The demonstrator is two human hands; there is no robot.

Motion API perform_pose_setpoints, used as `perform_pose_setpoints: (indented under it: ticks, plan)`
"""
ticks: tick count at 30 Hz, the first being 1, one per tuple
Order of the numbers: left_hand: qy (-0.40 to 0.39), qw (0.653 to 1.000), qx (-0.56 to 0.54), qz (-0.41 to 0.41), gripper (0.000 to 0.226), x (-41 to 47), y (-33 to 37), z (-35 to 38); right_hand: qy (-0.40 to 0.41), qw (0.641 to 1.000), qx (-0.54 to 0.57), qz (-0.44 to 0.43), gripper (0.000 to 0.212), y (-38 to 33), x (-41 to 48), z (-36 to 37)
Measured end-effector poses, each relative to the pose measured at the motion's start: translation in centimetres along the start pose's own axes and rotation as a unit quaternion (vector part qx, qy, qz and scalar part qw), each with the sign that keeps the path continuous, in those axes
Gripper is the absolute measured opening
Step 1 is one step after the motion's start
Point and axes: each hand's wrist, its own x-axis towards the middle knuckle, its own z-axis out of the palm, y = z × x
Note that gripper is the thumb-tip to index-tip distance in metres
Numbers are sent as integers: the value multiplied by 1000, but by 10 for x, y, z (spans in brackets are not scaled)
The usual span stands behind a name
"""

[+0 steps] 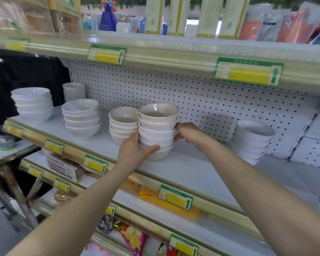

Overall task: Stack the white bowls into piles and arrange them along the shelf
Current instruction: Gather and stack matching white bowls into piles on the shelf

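The left hand (134,151) grips the lower left side of a pile of white bowls (157,130). Its thumb is curled across the front of the lowest bowls and its fingers are hidden behind the pile. The right hand (189,133) holds the same pile from the right at mid-height, with bent fingers pressed on the bowl walls and fingertips out of sight behind them. The pile stands upright between the two hands, roughly in the middle of the shelf (192,172). Whether its bottom bowl rests on the shelf or hangs just above it cannot be told.

Just to the left, touching the held pile or nearly so, stands a shorter pile (123,124). Further left is a pile of wider bowls (81,119), with a small pile (74,91) at the back behind it. A fifth pile (32,104) sits at the far left end. Well apart on the right, a leaning pile (251,143) stands against the pegboard back (174,89).

Green and yellow price labels (175,197) line the shelf edges. The shelf above carries tall bottles (209,15), and snack packets (133,239) lie on a shelf below.
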Motion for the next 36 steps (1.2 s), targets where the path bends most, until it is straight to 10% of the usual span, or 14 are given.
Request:
perform_pose_setpoints:
  ticks: [13,36]
  plan:
    - [66,998,-3,-1,91,4,12,-12,105,990,19,-91,49,-25,0,-22]
    - [79,996,-23,39,64,31,33,-28,125,986,-60,-89,29,-43,4,-20]
